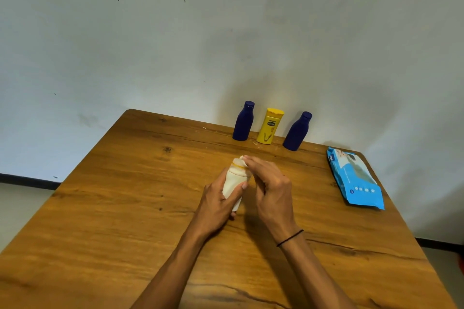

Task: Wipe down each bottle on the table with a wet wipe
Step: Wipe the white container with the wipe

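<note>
Table of wood, bearing everything. Blue wipes pack at right edge, print too small to read. Two navy bottles flanking yellow bottle, oval logo unreadable. Mid-table, left hand curled round white bottle; right hand pinching wet wipe over cap. Best to rotate bottle steadily, wiping cap to base.

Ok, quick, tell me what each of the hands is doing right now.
Left hand: grips the wipe-wrapped bottle around its body.
Right hand: fingers pinch the wet wipe at the bottle's top.
</note>
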